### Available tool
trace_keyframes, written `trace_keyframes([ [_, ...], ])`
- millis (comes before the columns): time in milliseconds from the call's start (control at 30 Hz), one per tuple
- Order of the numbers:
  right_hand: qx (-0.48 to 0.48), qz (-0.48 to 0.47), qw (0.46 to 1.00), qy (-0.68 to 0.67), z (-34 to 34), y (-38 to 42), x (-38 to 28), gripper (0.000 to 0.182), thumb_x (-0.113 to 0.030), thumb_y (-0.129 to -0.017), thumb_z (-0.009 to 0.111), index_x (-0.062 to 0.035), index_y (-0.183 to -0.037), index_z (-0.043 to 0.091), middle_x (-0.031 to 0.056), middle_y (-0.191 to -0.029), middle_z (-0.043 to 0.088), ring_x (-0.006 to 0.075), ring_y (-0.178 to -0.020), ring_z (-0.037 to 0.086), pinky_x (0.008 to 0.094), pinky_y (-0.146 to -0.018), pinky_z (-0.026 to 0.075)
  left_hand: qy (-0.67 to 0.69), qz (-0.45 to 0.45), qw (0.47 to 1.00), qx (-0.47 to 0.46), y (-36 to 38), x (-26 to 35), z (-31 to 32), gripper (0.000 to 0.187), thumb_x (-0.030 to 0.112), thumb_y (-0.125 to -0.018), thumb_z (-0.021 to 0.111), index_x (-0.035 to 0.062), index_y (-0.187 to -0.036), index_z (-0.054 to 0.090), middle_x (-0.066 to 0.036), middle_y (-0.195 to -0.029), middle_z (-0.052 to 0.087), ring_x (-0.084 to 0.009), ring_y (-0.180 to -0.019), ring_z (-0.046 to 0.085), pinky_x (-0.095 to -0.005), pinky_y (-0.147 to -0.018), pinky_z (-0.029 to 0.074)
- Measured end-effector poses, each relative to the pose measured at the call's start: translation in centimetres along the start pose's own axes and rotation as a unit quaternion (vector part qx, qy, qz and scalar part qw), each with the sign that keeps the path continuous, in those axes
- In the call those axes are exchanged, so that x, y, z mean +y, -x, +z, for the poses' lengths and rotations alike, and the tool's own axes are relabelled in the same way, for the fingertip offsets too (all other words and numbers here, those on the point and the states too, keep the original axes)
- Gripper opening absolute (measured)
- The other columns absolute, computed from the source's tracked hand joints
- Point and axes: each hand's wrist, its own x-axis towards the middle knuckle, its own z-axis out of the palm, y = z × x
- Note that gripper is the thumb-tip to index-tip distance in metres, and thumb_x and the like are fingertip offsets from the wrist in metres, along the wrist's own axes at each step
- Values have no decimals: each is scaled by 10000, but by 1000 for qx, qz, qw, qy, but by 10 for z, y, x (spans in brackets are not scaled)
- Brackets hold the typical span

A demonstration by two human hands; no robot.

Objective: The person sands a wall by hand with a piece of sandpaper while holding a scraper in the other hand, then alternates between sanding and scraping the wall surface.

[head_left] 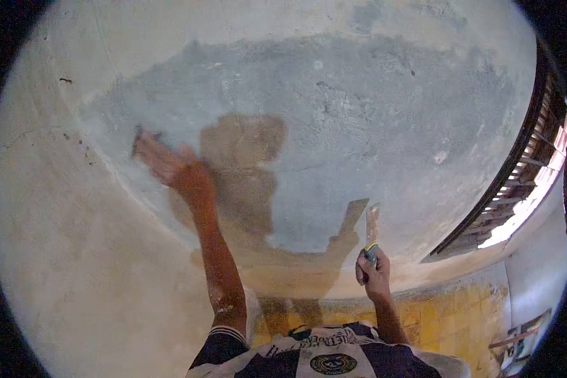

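My left hand [175, 169] is raised against the wall, fingers stretched out flat and blurred by motion. Dark edges show around its fingertips; I cannot tell whether they are shadow or something under the hand. Lower and to the right, my right hand [374, 272] is closed around the handle of a putty knife [373, 227]. The knife points upward, its worn, stained blade overlapping the wall in this view. Across the wall [63, 208] spreads a large grey patch [384, 120] with a rough, scuffed surface.
Shadows of my head, arm and the knife fall on the wall. A slatted opening [516, 183] lets in light at the right. Yellow tiles [447, 318] line the lower wall. Wooden pieces [520, 337] stand at the lower right.
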Motion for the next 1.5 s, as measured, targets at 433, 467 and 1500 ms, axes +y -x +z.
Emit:
trace_keyframes([
  [433, 6, 20, 1000, 3, -7, 24, -13, 122, -130, -953, 637, -67, -927, 535, 4, -622, 509, 79, -458, 459, 238, -407, 357, 106, -258, 939, -201, 73, -33, 30, 510, 197, -1004, 528, -56, -1425, 392, -247, -1421, 459, -399, -1303, 412, -486, -1135, 278],
  [467, 9, 17, 1000, -2, -9, 27, -11, 126, -136, -953, 637, -68, -927, 535, 3, -618, 507, 80, -456, 459, 239, -406, 356, 89, -198, 963, -162, 77, -10, 23, 525, 217, -998, 535, -52, -1427, 395, -253, -1433, 448, -407, -1325, 393, -522, -1138, 240],
  [1500, 69, 39, 997, -10, 60, 64, 8, 147, -172, -958, 647, -88, -903, 540, -13, -640, 509, 74, -496, 472, 249, -438, 376, 51, 161, 975, -147, -5, 46, -10, 564, 345, -1000, 481, 24, -1461, 430, -223, -1581, 322, -415, -1490, 239, -669, -1164, 138],
])
